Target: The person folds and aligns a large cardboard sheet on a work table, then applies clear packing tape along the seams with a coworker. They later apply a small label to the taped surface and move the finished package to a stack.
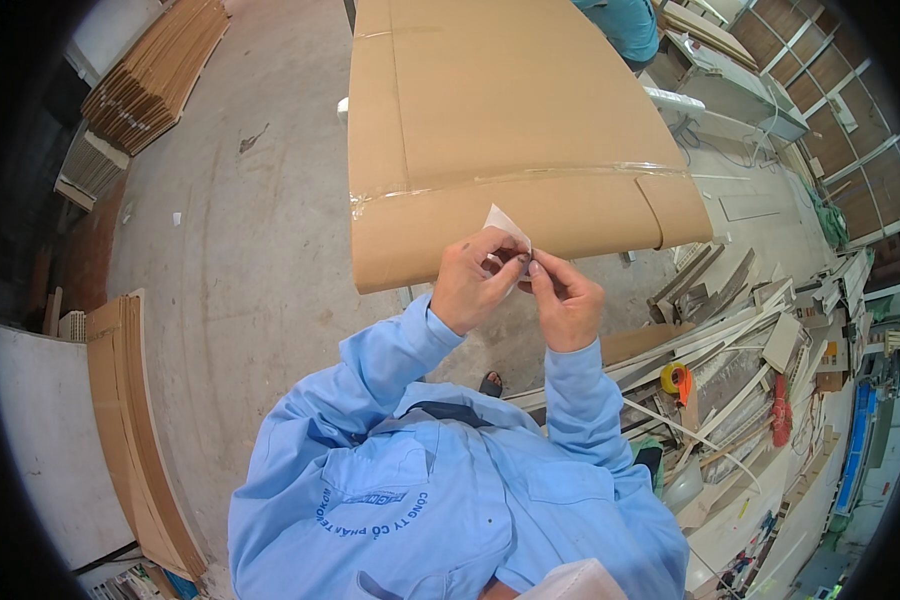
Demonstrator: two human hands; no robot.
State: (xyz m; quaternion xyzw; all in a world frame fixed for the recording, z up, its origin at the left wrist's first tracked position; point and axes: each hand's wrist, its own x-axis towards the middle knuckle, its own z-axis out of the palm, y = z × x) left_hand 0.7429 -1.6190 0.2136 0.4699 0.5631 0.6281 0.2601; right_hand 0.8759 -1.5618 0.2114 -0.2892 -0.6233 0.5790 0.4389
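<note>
Both hands meet over the near end of a large cardboard-wrapped package (510, 100). Between them is a small white piece of paper or label (507, 224), its pointed corner sticking up. My left hand (478, 280) is closed on the paper, thumb and fingers curled round it. The fingertips of my right hand (567, 302) pinch at the paper's lower right edge, touching the left fingertips. Part of the paper is hidden by the fingers. A strip of clear tape (510, 180) runs across the package just beyond my hands.
Scrap strips and boards (730, 370) lie heaped at right, with a yellow and orange roll (676, 380) on them. Flattened cardboard stacks (155, 75) stand far left, and cardboard sheets (135, 420) lean near left. Another person's teal sleeve (625, 28) shows beyond the package.
</note>
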